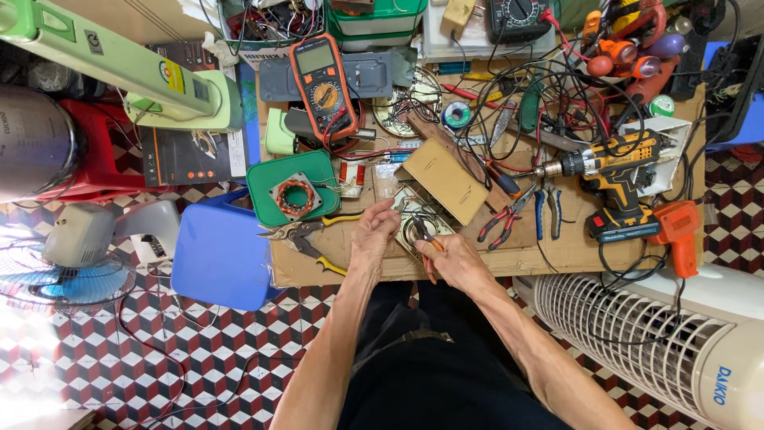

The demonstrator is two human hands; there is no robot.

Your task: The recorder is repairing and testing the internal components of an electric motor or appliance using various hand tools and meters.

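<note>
Two bare hands meet at the near edge of the cardboard-topped workbench [557,253]. The left hand [372,231] presses curled fingers on a small metal part [415,231], possibly a motor plate. The right hand [455,259] grips orange-handled pliers [422,231] on it. Tin snips [306,235] lie just left; a cordless drill [613,171] sits toward the right edge.

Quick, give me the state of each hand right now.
Left hand: closed, fingers pressing on the round silver metal part on the cardboard-topped bench.
Right hand: closed, holding orange-handled pliers on the same part.
</note>
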